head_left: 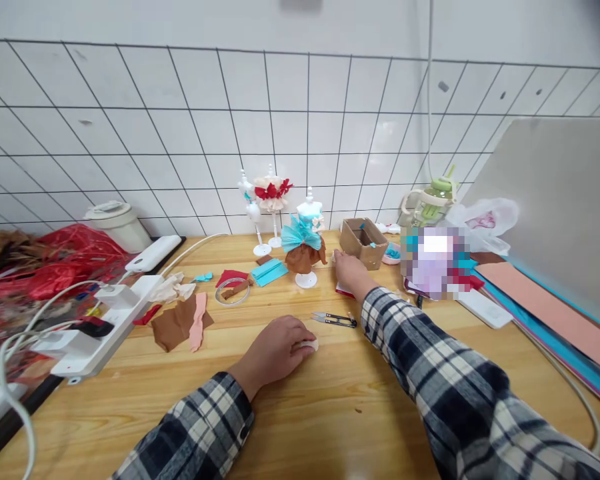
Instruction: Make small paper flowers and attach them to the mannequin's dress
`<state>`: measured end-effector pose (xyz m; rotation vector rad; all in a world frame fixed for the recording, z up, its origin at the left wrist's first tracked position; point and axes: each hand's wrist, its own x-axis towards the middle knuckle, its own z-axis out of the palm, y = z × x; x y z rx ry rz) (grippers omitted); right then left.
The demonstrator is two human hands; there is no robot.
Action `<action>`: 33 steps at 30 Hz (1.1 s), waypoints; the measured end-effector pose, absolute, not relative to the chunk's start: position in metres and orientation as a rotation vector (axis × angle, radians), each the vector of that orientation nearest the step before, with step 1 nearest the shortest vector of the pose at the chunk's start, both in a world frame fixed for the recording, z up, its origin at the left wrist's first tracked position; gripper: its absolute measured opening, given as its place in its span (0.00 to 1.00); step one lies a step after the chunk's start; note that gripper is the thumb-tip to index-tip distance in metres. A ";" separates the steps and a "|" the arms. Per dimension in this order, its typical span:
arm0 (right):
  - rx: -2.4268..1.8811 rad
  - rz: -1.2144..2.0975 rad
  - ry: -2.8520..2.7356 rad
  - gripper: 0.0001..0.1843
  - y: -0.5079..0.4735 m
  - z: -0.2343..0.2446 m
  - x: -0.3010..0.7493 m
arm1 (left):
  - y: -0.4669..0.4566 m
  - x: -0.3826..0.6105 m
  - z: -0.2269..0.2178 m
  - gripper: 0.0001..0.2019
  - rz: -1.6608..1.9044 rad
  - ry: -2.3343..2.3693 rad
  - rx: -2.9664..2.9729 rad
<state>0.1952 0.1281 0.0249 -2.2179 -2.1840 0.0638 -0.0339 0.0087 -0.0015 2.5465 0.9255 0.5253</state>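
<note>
My left hand [279, 347] rests on the wooden table [330, 413], its fingers curled over a small white object [310, 344]. My right hand [349, 268] reaches forward to the foot of a small cardboard box [363, 241]; its fingers are closed near the box's left side and over a red piece of paper [344, 290]. What they pinch is hidden. Just left of that hand stands a small mannequin [305, 241] dressed in teal and brown paper. Thread snips [336, 319] lie between my two hands.
Two more mini mannequins [266, 200] stand by the tiled wall. Paper scraps [183, 320], a tape ring [233, 291] and a teal folded piece [269, 271] lie at the left. A white power strip [105, 320] with cables sits at the left edge; coloured sheets [545, 313] and a grey board [560, 200] at the right.
</note>
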 end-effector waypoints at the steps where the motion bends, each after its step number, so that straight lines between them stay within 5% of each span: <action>1: -2.243 0.075 -2.176 0.24 0.132 0.023 0.195 | 0.010 -0.035 -0.001 0.10 0.529 0.913 2.550; 5: -2.292 0.064 -2.162 0.17 0.137 0.018 0.195 | 0.012 -0.034 -0.001 0.10 0.547 0.859 2.554; 27: -2.198 0.039 -2.174 0.15 0.106 0.032 0.206 | 0.005 -0.027 0.004 0.11 0.487 0.927 2.500; 33: -1.877 0.102 -2.304 0.16 0.049 0.040 0.172 | 0.006 -0.026 0.003 0.09 0.415 0.832 2.599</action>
